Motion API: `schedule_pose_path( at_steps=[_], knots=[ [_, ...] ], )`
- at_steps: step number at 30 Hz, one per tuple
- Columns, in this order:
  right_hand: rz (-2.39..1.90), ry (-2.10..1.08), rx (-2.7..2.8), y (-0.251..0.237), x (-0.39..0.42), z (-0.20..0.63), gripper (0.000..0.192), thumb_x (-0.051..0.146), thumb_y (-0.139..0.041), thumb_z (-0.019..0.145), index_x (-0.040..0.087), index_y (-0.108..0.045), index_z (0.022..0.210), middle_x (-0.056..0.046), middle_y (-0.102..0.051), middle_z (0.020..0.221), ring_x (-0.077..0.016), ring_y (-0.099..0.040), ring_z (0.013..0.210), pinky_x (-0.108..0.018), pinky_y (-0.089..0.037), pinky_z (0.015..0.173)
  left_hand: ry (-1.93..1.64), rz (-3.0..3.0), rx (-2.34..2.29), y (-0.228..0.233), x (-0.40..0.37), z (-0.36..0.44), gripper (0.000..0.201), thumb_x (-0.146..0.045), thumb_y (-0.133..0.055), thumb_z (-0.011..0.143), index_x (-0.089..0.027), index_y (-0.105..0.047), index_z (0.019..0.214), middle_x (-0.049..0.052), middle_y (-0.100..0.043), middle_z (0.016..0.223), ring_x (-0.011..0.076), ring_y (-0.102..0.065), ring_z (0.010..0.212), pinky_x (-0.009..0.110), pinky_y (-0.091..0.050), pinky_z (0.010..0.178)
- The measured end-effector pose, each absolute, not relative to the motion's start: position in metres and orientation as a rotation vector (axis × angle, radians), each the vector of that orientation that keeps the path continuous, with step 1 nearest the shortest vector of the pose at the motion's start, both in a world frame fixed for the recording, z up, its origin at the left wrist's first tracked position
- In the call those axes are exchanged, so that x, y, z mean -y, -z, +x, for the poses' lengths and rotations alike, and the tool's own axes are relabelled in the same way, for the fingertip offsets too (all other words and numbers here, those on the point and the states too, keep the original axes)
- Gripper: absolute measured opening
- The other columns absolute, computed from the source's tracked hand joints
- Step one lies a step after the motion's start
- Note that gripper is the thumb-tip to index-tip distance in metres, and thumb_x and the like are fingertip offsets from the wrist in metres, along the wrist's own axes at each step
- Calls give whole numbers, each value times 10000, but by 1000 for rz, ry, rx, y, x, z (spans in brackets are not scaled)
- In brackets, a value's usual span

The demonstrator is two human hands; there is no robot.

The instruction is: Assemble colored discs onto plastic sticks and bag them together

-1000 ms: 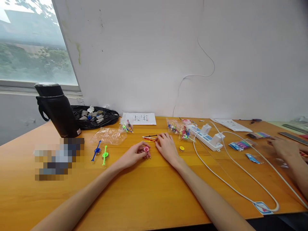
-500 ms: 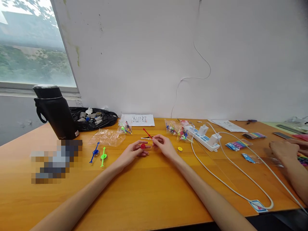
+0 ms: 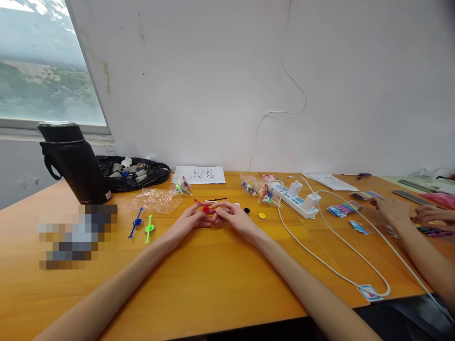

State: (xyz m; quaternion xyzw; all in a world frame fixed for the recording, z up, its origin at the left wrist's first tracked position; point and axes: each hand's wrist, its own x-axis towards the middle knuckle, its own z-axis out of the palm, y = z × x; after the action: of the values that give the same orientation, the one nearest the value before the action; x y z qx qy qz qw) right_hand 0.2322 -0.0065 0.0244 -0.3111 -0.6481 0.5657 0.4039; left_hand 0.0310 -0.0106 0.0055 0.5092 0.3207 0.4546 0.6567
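Observation:
My left hand [image 3: 187, 222] pinches a small red disc [image 3: 206, 210] at the middle of the table. A red plastic arrow [image 3: 197, 202] lies against the disc, and the fingers of my right hand [image 3: 237, 219] are closed on its near end. Whether the two pieces are joined I cannot tell. Beyond my hands lies a black arrow [image 3: 217, 199]. A black disc [image 3: 246, 210] and a yellow disc [image 3: 262, 216] rest right of my right hand. To the left are a blue arrow spinner [image 3: 137, 222] and a green arrow spinner [image 3: 150, 228], each an arrow across a disc.
A black flask [image 3: 73, 163] stands at left before a black plastic bag [image 3: 156, 175]. Clear bags of coloured parts [image 3: 251, 185] lie farther back. A white power strip [image 3: 296, 203] trails cables rightward. At far right, another person's hands [image 3: 394, 210] are beside packets [image 3: 343, 208].
My right hand has brought the red arrow down and left to the red disc, so my hands now meet. The black disc has come into sight. The view has shifted slightly.

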Motion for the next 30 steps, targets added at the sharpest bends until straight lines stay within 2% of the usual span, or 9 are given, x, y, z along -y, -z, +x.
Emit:
schedule_pose_path(
  at_steps=[12,18,22,27,30],
  knots=[
    [-877,-1397,1637,-27,9,231,337,464,-673,849,173,-636,1016,-34,-711,771,-143,-651,733,-290,-499,765,-1031,1154,-737,-9,12,32,505,-394,-697,851,-130,-570,1262,158,-731,1103,262,-724,958,416,-540,930],
    [-922,-1249,1689,-28,13,229,301,452,-648,855,179,-600,972,-31,-699,742,-151,-635,671,-294,-506,698,-1016,1253,-706,-14,19,32,473,-364,-659,881,-159,-560,1296,152,-674,1227,276,-696,1041,430,-553,921],
    [-919,-1139,1755,-29,15,228,268,439,-611,889,187,-589,978,-29,-700,752,-155,-637,671,-293,-504,694,-1074,1280,-721,-14,22,34,494,-393,-654,888,-189,-538,1321,134,-679,1203,268,-683,1055,445,-564,912],
    [-907,-1113,1808,-27,17,226,212,401,-573,926,204,-557,1002,-20,-703,775,-153,-643,664,-288,-496,691,-1155,1313,-712,-10,19,36,455,-429,-635,896,-173,-587,1269,135,-636,1296,280,-644,1116,446,-566,919],
    [-892,-1122,1810,-24,18,225,192,400,-553,941,214,-529,985,-12,-696,763,-153,-640,656,-286,-493,677,-1149,1357,-670,-9,16,36,424,-418,-630,902,-157,-622,1236,129,-633,1317,272,-633,1145,431,-523,996]
  ],
)
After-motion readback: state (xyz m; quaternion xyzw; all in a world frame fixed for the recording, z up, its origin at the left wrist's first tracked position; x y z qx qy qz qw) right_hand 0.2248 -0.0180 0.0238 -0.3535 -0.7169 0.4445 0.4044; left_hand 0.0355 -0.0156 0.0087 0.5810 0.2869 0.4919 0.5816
